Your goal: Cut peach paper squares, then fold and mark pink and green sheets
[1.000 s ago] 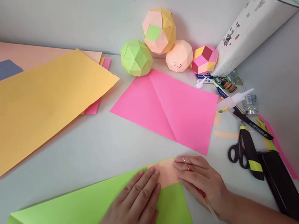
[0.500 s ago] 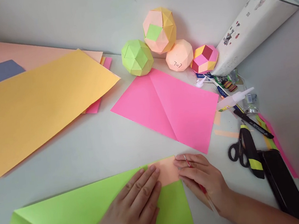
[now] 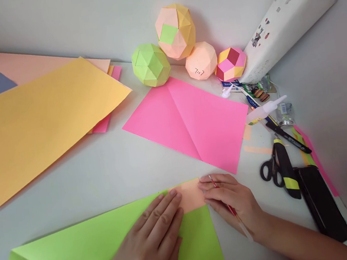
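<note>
A large green sheet with a crease near its left end lies in front of me. On its upper right corner rests a small peach piece of paper, lined up with the corner. My left hand lies flat, fingers stretched out, over the green sheet and the left end of the peach piece. My right hand is at the right edge of the peach piece, its fingertips at the corner. Between its fingers is a thin red pen with a clear rear part, slanting with its narrow tip up.
A creased pink sheet lies beyond my hands, a yellow sheet at left. Several paper balls stand by the wall. At right are scissors, a box cutter, a black case, a glue bottle and a white box.
The view has shifted slightly, so most things appear a little further left and higher. Both hands keep nearly the same places on the papers, and the pen stays in my right hand.
</note>
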`<state>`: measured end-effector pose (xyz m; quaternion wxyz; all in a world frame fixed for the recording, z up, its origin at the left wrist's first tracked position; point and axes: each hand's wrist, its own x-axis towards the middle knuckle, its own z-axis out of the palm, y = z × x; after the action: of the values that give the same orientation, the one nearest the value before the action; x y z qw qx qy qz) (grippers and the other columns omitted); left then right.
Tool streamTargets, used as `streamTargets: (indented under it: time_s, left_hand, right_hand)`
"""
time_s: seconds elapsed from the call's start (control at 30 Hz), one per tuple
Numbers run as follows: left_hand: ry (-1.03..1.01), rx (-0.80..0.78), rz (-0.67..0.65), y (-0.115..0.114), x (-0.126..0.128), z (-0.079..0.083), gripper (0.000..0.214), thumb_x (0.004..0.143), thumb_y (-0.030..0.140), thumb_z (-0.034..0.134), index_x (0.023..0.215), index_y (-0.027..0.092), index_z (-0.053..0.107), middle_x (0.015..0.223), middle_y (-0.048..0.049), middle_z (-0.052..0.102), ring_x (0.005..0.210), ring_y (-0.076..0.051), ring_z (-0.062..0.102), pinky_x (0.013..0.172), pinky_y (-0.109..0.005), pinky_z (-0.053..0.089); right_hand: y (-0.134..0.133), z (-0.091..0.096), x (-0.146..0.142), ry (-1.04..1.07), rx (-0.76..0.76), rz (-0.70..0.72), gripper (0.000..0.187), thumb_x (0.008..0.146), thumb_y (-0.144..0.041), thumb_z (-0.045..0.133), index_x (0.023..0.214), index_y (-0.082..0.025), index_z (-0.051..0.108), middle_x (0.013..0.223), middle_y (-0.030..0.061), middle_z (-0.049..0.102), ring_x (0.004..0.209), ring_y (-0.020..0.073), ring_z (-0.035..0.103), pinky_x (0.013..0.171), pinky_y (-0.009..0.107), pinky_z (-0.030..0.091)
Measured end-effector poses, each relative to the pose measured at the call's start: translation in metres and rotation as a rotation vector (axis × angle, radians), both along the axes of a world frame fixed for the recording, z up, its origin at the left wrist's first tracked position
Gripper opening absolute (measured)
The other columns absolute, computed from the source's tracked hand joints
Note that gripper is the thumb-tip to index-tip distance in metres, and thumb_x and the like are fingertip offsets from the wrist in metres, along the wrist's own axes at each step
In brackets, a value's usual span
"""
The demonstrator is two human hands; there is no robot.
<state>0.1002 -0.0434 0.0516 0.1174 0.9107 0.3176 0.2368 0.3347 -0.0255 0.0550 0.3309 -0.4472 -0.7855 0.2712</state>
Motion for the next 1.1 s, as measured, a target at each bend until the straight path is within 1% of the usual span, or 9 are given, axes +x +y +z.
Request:
streamTargets:
  time_s: [0.13, 0.27, 0.4, 0.6, 0.73, 0.87, 1.0, 1.1]
  left_hand:
    - [-0.008, 0.004, 0.009, -0.0001, 0.0007, -0.0006, 0.026, 0.093, 0.015, 0.049, 0.110, 0.005, 0.065, 0.132, -0.0185, 0.055, 0.134, -0.030, 0.040, 0.116, -0.041, 0.027]
    - [-0.002, 0.012, 0.013, -0.0001, 0.0008, -0.0006, 0.025, 0.093, 0.016, 0.049, 0.110, 0.006, 0.065, 0.132, -0.0171, 0.056, 0.133, -0.029, 0.042, 0.115, -0.040, 0.031]
    - [-0.002, 0.014, 0.009, 0.0008, 0.0004, 0.0003, 0.024, 0.093, 0.016, 0.050, 0.109, 0.007, 0.066, 0.131, -0.0165, 0.057, 0.132, -0.029, 0.043, 0.114, -0.040, 0.031]
    - [-0.011, 0.019, 0.016, 0.0015, 0.0008, 0.0011, 0.024, 0.092, 0.015, 0.049, 0.108, 0.008, 0.066, 0.126, -0.0140, 0.061, 0.132, -0.026, 0.043, 0.114, -0.039, 0.033]
    - [-0.020, 0.014, 0.011, 0.0011, 0.0016, 0.0007, 0.025, 0.092, 0.015, 0.049, 0.110, 0.007, 0.065, 0.127, -0.0150, 0.060, 0.133, -0.027, 0.042, 0.115, -0.039, 0.032]
    - [-0.013, 0.013, 0.012, 0.0019, 0.0012, 0.0009, 0.028, 0.092, 0.015, 0.050, 0.116, 0.009, 0.062, 0.129, -0.0139, 0.059, 0.133, -0.026, 0.042, 0.115, -0.038, 0.032]
    - [-0.008, 0.021, 0.001, 0.0026, 0.0007, 0.0017, 0.026, 0.092, 0.014, 0.050, 0.113, 0.007, 0.064, 0.129, -0.0159, 0.059, 0.133, -0.027, 0.041, 0.115, -0.039, 0.031]
    - [-0.011, 0.020, 0.005, 0.0024, 0.0007, 0.0017, 0.025, 0.093, 0.015, 0.049, 0.112, 0.008, 0.064, 0.128, -0.0150, 0.060, 0.134, -0.027, 0.041, 0.115, -0.039, 0.031]
  right_hand:
    - [-0.0013, -0.0025, 0.0008, 0.014, -0.010, 0.013, 0.024, 0.087, -0.005, 0.058, 0.104, -0.020, 0.065, 0.101, 0.0061, 0.072, 0.107, 0.0163, 0.062, 0.093, 0.029, 0.055]
    - [-0.0023, -0.0027, 0.0011, 0.017, -0.023, 0.026, 0.025, 0.088, -0.005, 0.057, 0.106, -0.020, 0.065, 0.101, 0.0062, 0.072, 0.108, 0.0165, 0.062, 0.093, 0.029, 0.054]
    - [-0.0032, -0.0015, 0.0004, 0.010, 0.003, 0.033, 0.025, 0.087, -0.004, 0.057, 0.106, -0.020, 0.064, 0.102, 0.0059, 0.072, 0.108, 0.0159, 0.062, 0.094, 0.027, 0.054]
    - [-0.0041, -0.0032, 0.0005, 0.012, 0.012, 0.021, 0.028, 0.087, -0.003, 0.058, 0.109, -0.019, 0.064, 0.106, 0.0064, 0.072, 0.109, 0.0167, 0.061, 0.094, 0.029, 0.055]
    - [-0.0038, -0.0044, 0.0015, 0.017, 0.013, 0.028, 0.027, 0.087, -0.003, 0.058, 0.108, -0.018, 0.064, 0.106, 0.0067, 0.071, 0.110, 0.0160, 0.061, 0.094, 0.027, 0.054]
    - [-0.0033, -0.0041, 0.0018, 0.019, 0.014, 0.032, 0.028, 0.086, -0.002, 0.058, 0.107, -0.019, 0.064, 0.104, 0.0054, 0.071, 0.110, 0.0156, 0.061, 0.094, 0.026, 0.053]
    - [-0.0039, -0.0049, 0.0019, 0.014, 0.011, 0.034, 0.028, 0.087, -0.003, 0.058, 0.107, -0.020, 0.064, 0.105, 0.0057, 0.071, 0.111, 0.0160, 0.060, 0.094, 0.027, 0.054]
    - [-0.0048, -0.0065, 0.0022, 0.012, 0.008, 0.031, 0.027, 0.088, -0.003, 0.057, 0.108, -0.020, 0.064, 0.107, 0.0065, 0.071, 0.112, 0.0164, 0.060, 0.095, 0.028, 0.054]
